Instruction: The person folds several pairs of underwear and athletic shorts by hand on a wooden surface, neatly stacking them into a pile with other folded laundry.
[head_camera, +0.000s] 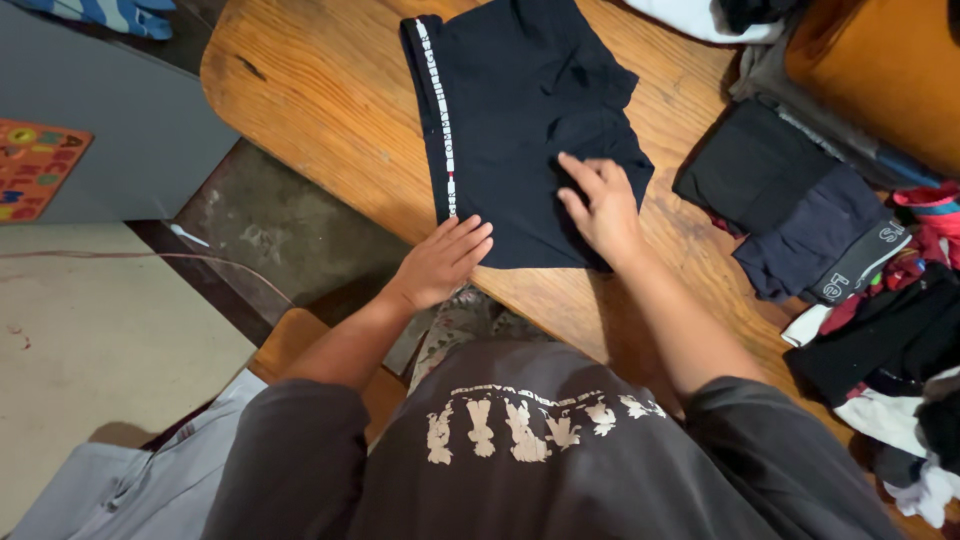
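A person leans over a wooden table (330, 110), both hands pressed flat on a pair of dark navy boxer briefs (520, 110) spread out near the table's front edge. The left hand (445, 262) rests open at the garment's near left corner, by the waistband, fingers extended and gripping nothing. The right hand (600, 205) lies open on the near right part of the fabric, fingers spread over a raised fold, its grip likewise closed on nothing.

The folding looks to be at an early stage: the briefs lie mostly flat, with one leg portion creased over at the right, but they are not yet brought down to a compact shape. To the right, a small stack of folded dark underwear (800, 215) sits on the table, suggesting several pieces are finished. Further right and nearer, a loose heap of mixed clothes (900, 350) in black, white and red appears unsorted.

The garment itself is dark, smooth and soft-looking, with a white-patterned waistband (440, 110) running along its left edge and slight wrinkles near the middle.
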